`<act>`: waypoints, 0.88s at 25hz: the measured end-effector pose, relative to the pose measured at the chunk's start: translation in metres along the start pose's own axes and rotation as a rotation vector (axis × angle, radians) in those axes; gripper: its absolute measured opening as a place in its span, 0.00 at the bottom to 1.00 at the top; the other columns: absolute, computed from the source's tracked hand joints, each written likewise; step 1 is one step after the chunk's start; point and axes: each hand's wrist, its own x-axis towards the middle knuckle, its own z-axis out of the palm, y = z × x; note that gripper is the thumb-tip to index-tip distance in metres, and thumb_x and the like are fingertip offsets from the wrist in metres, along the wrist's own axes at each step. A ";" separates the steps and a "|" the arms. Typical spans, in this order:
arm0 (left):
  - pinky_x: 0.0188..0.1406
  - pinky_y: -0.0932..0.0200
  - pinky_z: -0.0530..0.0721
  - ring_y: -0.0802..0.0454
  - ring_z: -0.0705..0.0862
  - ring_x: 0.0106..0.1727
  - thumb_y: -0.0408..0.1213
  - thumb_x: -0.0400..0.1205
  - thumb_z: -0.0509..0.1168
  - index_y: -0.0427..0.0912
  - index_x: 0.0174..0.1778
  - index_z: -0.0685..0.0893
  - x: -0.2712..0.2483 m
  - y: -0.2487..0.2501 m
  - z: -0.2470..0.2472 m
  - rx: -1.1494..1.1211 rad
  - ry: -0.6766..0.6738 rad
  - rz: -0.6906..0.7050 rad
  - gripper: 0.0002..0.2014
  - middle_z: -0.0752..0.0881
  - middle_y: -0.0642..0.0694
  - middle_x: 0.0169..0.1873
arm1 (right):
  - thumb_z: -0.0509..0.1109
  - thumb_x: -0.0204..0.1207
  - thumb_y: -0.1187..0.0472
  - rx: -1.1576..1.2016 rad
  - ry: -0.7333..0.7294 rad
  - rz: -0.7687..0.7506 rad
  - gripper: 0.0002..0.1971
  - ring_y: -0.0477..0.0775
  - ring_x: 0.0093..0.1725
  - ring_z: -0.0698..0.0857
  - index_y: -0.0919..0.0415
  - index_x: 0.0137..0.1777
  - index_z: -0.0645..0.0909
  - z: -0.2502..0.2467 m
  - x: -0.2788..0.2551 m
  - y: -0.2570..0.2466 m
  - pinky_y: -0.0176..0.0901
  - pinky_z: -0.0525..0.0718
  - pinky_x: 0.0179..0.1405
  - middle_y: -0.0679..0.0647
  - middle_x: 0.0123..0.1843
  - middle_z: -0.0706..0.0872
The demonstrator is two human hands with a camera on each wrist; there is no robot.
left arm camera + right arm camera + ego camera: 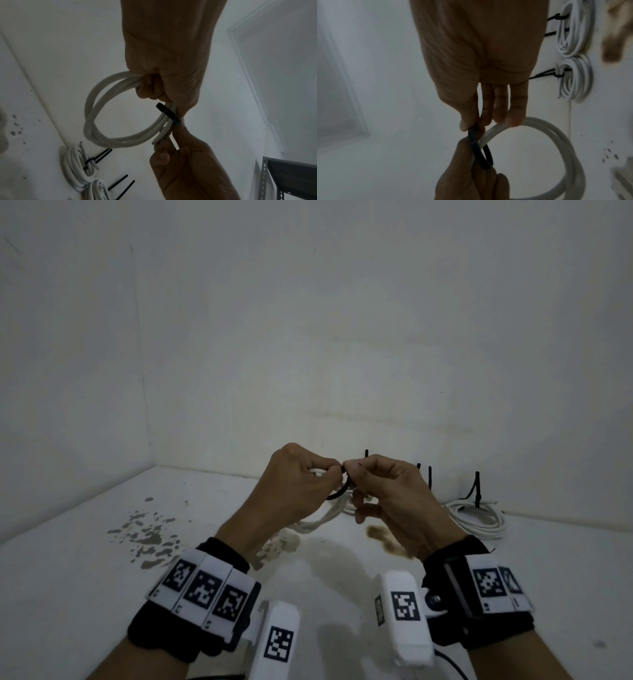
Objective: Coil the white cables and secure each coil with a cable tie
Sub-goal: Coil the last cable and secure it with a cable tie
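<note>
Above the white table, my left hand [325, 475] grips a loose white cable coil [102, 115] at its top. The coil hangs below my fist [318, 518]. A black cable tie [169, 114] loops around the bundled strands beside my left fingers. My right hand [349, 472] meets the left and pinches the tie [479, 152] between thumb and forefinger, its other fingers [515, 119] touching the coil [556, 148]. One cut cable end [157, 140] sticks out near the tie.
Tied white coils [479, 518] with upright black tie tails [476, 487] lie against the back wall at the right; two show in the wrist views [75, 169] [575, 78]. Dark stains [147, 537] and a brown stain [387, 541] mark the table. A metal shelf [291, 175] stands off to one side.
</note>
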 end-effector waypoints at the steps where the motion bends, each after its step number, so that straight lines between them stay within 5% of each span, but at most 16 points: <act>1: 0.21 0.63 0.65 0.59 0.66 0.18 0.36 0.83 0.66 0.39 0.37 0.93 0.000 -0.001 0.000 0.001 0.004 -0.001 0.13 0.82 0.37 0.21 | 0.77 0.76 0.62 -0.082 0.027 -0.045 0.08 0.52 0.28 0.79 0.68 0.44 0.89 0.002 0.000 -0.001 0.48 0.82 0.27 0.56 0.33 0.86; 5: 0.20 0.63 0.64 0.56 0.66 0.18 0.40 0.84 0.66 0.45 0.37 0.94 0.003 -0.003 0.001 -0.071 0.053 -0.041 0.14 0.84 0.40 0.22 | 0.80 0.74 0.58 -0.306 0.272 -0.238 0.06 0.55 0.28 0.85 0.60 0.39 0.91 0.017 -0.004 -0.010 0.49 0.85 0.28 0.53 0.33 0.91; 7: 0.20 0.63 0.65 0.55 0.67 0.18 0.42 0.85 0.66 0.50 0.33 0.92 0.002 -0.004 0.004 -0.100 0.045 -0.077 0.15 0.83 0.49 0.19 | 0.80 0.74 0.59 -0.388 0.346 -0.314 0.07 0.57 0.30 0.88 0.59 0.36 0.88 0.020 -0.005 -0.014 0.53 0.88 0.32 0.52 0.32 0.90; 10: 0.30 0.59 0.77 0.48 0.80 0.25 0.41 0.84 0.66 0.55 0.43 0.93 0.003 -0.008 0.006 -0.155 0.076 -0.115 0.10 0.89 0.60 0.26 | 0.78 0.76 0.61 -0.433 0.375 -0.345 0.08 0.55 0.32 0.87 0.59 0.37 0.86 0.020 -0.008 -0.020 0.52 0.89 0.34 0.49 0.30 0.87; 12: 0.27 0.59 0.74 0.48 0.76 0.22 0.41 0.84 0.66 0.53 0.45 0.94 0.005 -0.011 0.009 -0.122 0.113 -0.090 0.10 0.87 0.59 0.23 | 0.77 0.77 0.62 -0.497 0.398 -0.391 0.08 0.47 0.29 0.84 0.60 0.37 0.84 0.021 -0.010 -0.024 0.39 0.84 0.29 0.46 0.29 0.85; 14: 0.21 0.57 0.69 0.48 0.70 0.19 0.41 0.84 0.66 0.54 0.44 0.94 0.005 -0.012 0.015 -0.077 0.144 -0.044 0.11 0.85 0.54 0.21 | 0.76 0.78 0.63 -0.550 0.415 -0.438 0.08 0.41 0.30 0.82 0.61 0.37 0.83 0.021 -0.012 -0.029 0.28 0.78 0.26 0.44 0.29 0.84; 17: 0.20 0.60 0.66 0.52 0.68 0.19 0.41 0.84 0.65 0.60 0.38 0.91 0.006 -0.016 0.013 -0.074 0.216 -0.026 0.13 0.82 0.43 0.20 | 0.76 0.78 0.64 -0.615 0.477 -0.523 0.08 0.43 0.34 0.82 0.62 0.38 0.82 0.024 -0.015 -0.038 0.26 0.76 0.29 0.46 0.31 0.85; 20: 0.18 0.62 0.67 0.55 0.69 0.16 0.38 0.86 0.64 0.54 0.35 0.90 0.002 -0.019 0.014 -0.006 0.318 0.046 0.15 0.78 0.55 0.15 | 0.76 0.78 0.64 -0.648 0.398 -0.550 0.08 0.44 0.31 0.83 0.62 0.38 0.82 0.034 -0.022 -0.046 0.30 0.80 0.27 0.47 0.32 0.85; 22: 0.18 0.69 0.64 0.57 0.72 0.17 0.36 0.87 0.64 0.53 0.29 0.84 0.000 -0.018 0.015 0.045 0.384 0.093 0.19 0.78 0.60 0.15 | 0.75 0.78 0.63 -0.665 0.309 -0.503 0.09 0.41 0.36 0.85 0.60 0.37 0.83 0.043 -0.027 -0.046 0.26 0.80 0.34 0.44 0.33 0.86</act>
